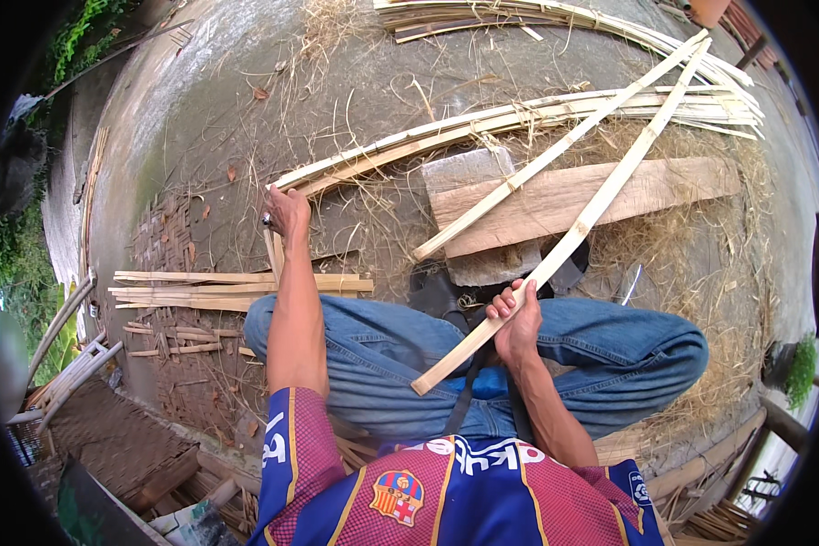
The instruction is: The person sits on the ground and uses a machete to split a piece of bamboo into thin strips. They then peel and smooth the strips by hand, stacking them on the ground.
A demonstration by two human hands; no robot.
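Observation:
My right hand (pixel 517 323) is closed around a long pale bamboo strip (pixel 596 205), near its lower end. The strip slants up to the far right over my lap and across a wooden board (pixel 646 189). A second bamboo strip (pixel 510 185) lies over the board, its near end left of the first; the two meet at the far right. Stretched forward to the left, my left hand (pixel 288 214) grips the near end of a bundle of bamboo strips (pixel 446 134) on the ground. Its fingertips are partly hidden, and a ring shows on it.
The board rests on a pale stone block (pixel 469 170) before my crossed legs. Another strip bundle (pixel 519 13) lies at the far edge. Shorter bamboo pieces (pixel 200 291) sit left of my knee, on a woven mat (pixel 168 237). Shavings (pixel 692 337) cover the ground at right.

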